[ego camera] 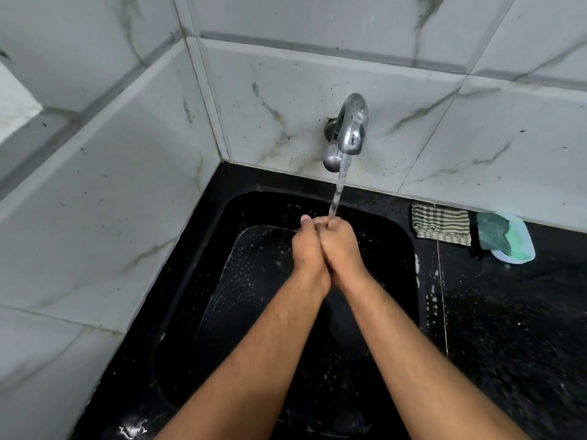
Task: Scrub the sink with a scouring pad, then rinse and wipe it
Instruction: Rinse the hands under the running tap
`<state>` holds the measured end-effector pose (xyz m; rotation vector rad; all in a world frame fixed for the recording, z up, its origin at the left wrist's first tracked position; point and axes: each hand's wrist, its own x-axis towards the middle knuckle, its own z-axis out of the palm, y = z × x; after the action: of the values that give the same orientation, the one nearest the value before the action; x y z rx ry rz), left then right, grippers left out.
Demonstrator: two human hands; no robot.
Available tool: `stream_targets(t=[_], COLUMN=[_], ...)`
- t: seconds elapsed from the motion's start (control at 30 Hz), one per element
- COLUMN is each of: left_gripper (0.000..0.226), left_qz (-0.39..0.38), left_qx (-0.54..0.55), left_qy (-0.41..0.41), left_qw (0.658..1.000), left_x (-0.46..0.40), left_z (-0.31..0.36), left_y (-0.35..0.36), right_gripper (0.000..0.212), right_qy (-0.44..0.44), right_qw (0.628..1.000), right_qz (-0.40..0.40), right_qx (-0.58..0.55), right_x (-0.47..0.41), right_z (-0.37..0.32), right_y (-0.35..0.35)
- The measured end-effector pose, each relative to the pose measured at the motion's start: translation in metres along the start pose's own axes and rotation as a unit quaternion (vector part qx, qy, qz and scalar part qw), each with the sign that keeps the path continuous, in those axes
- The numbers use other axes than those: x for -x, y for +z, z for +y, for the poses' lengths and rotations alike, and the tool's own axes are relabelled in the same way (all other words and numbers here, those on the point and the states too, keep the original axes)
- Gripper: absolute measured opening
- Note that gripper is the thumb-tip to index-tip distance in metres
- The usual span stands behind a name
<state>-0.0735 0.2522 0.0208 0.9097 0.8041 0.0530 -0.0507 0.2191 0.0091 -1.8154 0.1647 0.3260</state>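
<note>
Over the black sink [219, 296], my left hand [306, 249] and my right hand [341, 249] are pressed together palm to palm. Water runs from the chrome tap [352, 128] onto their fingertips. Neither hand holds anything that I can see. Specks of foam dot the sink's walls and floor. The green scouring pad [494, 231] lies in a pale soap dish [521, 249] on the counter to the right of the sink, apart from both hands. A striped cloth [441, 223] lies folded beside the dish, against the wall.
Marble-look wall tiles [127, 185] close in the sink at the left and back. The black counter [508, 312] stretches to the right, wet with foam spots. A small foam patch [133, 430] sits on the rim at the front left.
</note>
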Motion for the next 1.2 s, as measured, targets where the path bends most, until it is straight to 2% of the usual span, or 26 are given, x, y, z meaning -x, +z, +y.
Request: stream_targets(t=[0.03, 0.07, 0.17, 0.23, 0.3, 0.33, 0.4, 0.47, 0.57, 0.73, 0.83, 0.93, 1.03, 1.2], left_gripper=[0.044, 0.042, 0.038, 0.035, 0.033, 0.035, 0.045, 0.053, 0.056, 0.051, 0.046, 0.046, 0.045, 0.043], left_qz=[-0.014, -0.028, -0.013, 0.013, 0.003, -0.012, -0.020, -0.020, -0.018, -0.050, -0.072, -0.090, -0.094, -0.061], left_qx=[0.018, 0.005, -0.024, 0.020, 0.062, 0.078, 0.091, 0.106, 0.128, 0.162, 0.223, 0.245, 0.245, 0.180], left_qy=[-0.017, -0.025, -0.009, -0.021, -0.026, -0.021, -0.006, -0.010, -0.043, -0.089, -0.082, -0.061, -0.062, -0.056], left_qw=[1.000, 0.999, 1.000, 0.999, 0.998, 0.997, 0.996, 0.994, 0.991, 0.981, 0.969, 0.964, 0.963, 0.980], left_x=[0.002, 0.003, 0.001, -0.003, -0.012, -0.011, -0.010, -0.012, -0.019, -0.014, -0.010, -0.010, -0.011, -0.012], left_z=[-0.001, -0.004, -0.010, -0.004, -0.002, 0.000, -0.005, -0.010, -0.011, -0.001, 0.007, 0.015, 0.020, 0.006], left_y=[0.000, -0.001, -0.003, -0.006, -0.007, -0.005, -0.003, 0.000, -0.001, 0.001, 0.004, 0.010, 0.014, 0.002], right_gripper=[0.023, 0.022, 0.028, 0.028, 0.026, 0.026, 0.029, 0.030, 0.029, 0.027, 0.028, 0.029, 0.027, 0.027], right_qy=[-0.028, -0.025, -0.001, 0.002, 0.046, 0.086, 0.156, 0.192, 0.220, 0.203, 0.181, 0.156, 0.140, 0.166], right_qw=[0.996, 0.993, 0.992, 0.995, 0.993, 0.969, 0.893, 0.856, 0.839, 0.821, 0.819, 0.789, 0.801, 0.830], right_qz=[0.002, -0.004, -0.021, 0.010, 0.023, 0.017, 0.006, 0.020, 0.036, 0.052, 0.042, 0.014, 0.006, 0.034], right_qx=[0.087, 0.112, 0.122, 0.097, -0.103, -0.231, -0.421, -0.480, -0.497, -0.530, -0.543, -0.595, -0.581, -0.532], right_x=[-0.004, -0.006, -0.007, -0.002, 0.006, 0.009, 0.008, 0.005, 0.005, 0.010, 0.013, 0.017, 0.017, 0.019], right_z=[0.000, -0.001, -0.002, 0.006, 0.011, 0.010, 0.008, 0.006, 0.003, -0.010, -0.023, -0.038, -0.040, -0.020], right_y=[-0.002, -0.003, -0.004, 0.000, 0.002, 0.001, -0.006, -0.012, -0.012, -0.012, -0.016, -0.019, -0.017, -0.010])
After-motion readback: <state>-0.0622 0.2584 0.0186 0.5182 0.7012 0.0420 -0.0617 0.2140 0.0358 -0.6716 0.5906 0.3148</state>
